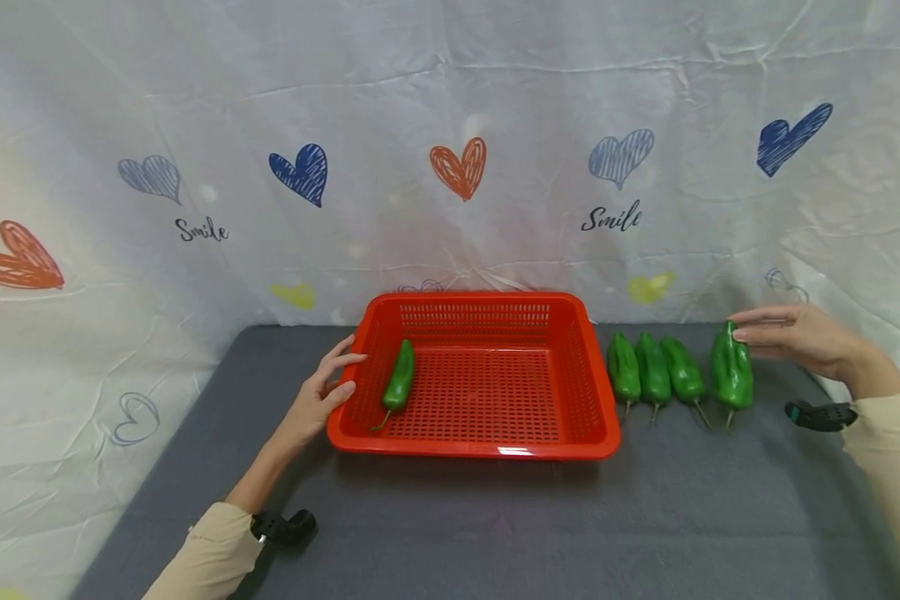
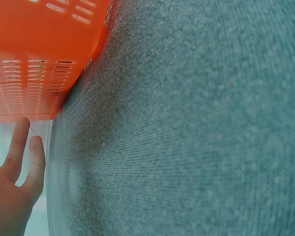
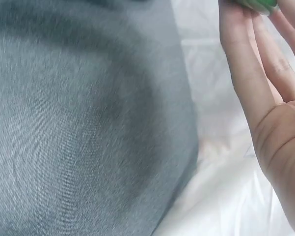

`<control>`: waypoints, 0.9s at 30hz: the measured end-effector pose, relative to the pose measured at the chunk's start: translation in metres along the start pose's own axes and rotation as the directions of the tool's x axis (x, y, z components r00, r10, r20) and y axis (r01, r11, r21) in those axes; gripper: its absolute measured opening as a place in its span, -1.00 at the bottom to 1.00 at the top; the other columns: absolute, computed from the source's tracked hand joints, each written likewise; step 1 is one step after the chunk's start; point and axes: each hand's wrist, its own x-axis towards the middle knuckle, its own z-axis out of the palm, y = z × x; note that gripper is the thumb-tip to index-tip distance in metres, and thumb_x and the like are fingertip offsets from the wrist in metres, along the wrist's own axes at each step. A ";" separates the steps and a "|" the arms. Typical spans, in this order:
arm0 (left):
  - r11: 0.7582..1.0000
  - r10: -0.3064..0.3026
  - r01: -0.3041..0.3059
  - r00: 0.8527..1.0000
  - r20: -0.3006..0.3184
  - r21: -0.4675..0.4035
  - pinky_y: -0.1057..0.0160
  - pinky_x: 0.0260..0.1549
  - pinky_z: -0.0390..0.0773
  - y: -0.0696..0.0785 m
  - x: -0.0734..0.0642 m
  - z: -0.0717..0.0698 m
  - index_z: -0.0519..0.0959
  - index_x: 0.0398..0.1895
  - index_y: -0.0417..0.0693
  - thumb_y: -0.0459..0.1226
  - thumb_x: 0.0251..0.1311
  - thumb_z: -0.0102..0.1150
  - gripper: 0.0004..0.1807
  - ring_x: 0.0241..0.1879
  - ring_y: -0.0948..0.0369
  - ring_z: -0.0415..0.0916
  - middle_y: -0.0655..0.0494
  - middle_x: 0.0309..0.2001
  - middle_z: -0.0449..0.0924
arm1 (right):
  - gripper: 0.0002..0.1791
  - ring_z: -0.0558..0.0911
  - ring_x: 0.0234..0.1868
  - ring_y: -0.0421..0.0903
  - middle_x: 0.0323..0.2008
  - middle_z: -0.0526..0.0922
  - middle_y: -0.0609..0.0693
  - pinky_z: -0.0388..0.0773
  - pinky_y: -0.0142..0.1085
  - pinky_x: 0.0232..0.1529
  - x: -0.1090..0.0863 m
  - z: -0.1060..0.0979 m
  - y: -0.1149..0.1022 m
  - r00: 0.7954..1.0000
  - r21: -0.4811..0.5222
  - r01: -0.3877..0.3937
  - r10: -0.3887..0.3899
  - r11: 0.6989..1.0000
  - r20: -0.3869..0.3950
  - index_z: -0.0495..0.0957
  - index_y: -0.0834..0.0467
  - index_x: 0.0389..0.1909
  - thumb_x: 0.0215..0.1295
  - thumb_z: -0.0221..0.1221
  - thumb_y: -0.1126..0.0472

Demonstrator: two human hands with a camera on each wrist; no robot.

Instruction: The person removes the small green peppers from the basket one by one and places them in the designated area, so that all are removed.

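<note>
A red plastic basket (image 1: 472,448) with slotted walls stands on the grey table, and one green chili pepper (image 1: 400,379) lies in its left part. My left hand (image 1: 321,398) touches the basket's left rim with spread, fairly straight fingers; the left wrist view shows the hand (image 2: 14,182) beside the basket's wall (image 2: 49,39). At the right, my right hand (image 1: 810,337) pinches the upper end of a large green pepper (image 1: 732,371). In the right wrist view, only a bit of that pepper (image 3: 260,4) shows at the fingertips of the hand (image 3: 280,113).
Three more green peppers lie in a row right of the basket: one beside its wall (image 1: 625,371), a middle pepper (image 1: 654,372) and a third pepper (image 1: 684,371). Behind the grey tabletop (image 1: 480,533) hangs a white cloth (image 1: 390,242) printed with hearts.
</note>
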 end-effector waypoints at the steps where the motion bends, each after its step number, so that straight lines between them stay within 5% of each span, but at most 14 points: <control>1: 1.000 -0.001 0.001 1.000 0.001 0.000 0.15 -0.11 0.66 0.000 0.000 0.000 0.37 0.39 -0.24 -0.44 0.46 0.00 -0.54 0.07 -0.24 0.51 0.01 0.60 -0.08 | -0.66 0.69 -0.03 -0.15 0.00 0.70 -0.18 0.65 -0.16 -0.05 0.000 -0.001 0.002 1.000 0.004 -0.013 0.013 1.000 -0.004 0.57 0.38 0.21 0.46 0.14 0.45; 17: 0.999 -0.012 0.013 1.000 0.014 -0.050 0.10 -0.13 0.66 0.000 0.001 0.000 0.35 0.41 -0.25 -0.43 0.48 0.00 -0.54 0.07 -0.07 0.56 0.02 0.60 -0.11 | -0.69 0.71 -0.08 -0.17 -0.05 0.72 -0.14 0.67 -0.20 -0.11 0.014 -0.005 0.029 0.999 0.107 -0.025 0.028 0.994 -0.024 0.67 0.33 0.08 0.43 0.11 0.55; 27: 0.999 -0.022 0.023 1.000 0.006 -0.040 0.11 -0.12 0.66 0.001 0.001 0.001 0.36 0.40 -0.25 -0.44 0.48 -0.01 -0.55 0.10 -0.26 0.49 0.03 0.60 -0.10 | -0.72 0.72 -0.12 -0.20 -0.10 0.73 -0.18 0.67 -0.23 -0.14 0.021 0.002 0.031 0.997 0.082 -0.043 0.048 0.996 -0.057 0.69 0.30 0.05 0.40 0.18 0.50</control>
